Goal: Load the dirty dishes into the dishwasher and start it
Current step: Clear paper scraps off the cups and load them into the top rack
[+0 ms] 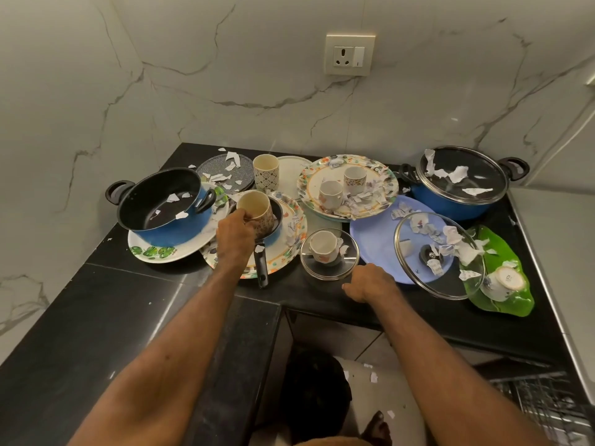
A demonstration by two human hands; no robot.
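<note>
Your left hand (235, 233) grips the patterned mug (256, 209) by its side. The mug is tilted, mouth toward you, inside the small frying pan (278, 217) that sits on a floral plate (291, 249). If you lift it carelessly, its base may drag the pan, whose handle (261, 268) sticks out just below your wrist and could swing or slide on the plate.

Just left of that hand, the blue pot (164, 207) leans on a leaf-print plate (154, 252). It looks poorly seated, so a knock from your forearm could tip it.

Your right hand (370, 283) rests low on the bench (96, 300). Its fingers are tucked under, so I cannot tell whether they hold anything. Right above it, a small cup (323, 247) stands on a glass lid (331, 273), and a nudge to that lid would likely topple the cup.

Paper scraps (455, 173) lie all over the dishes and may go into the dishwasher rack (547, 403), well to the right and below.
</note>
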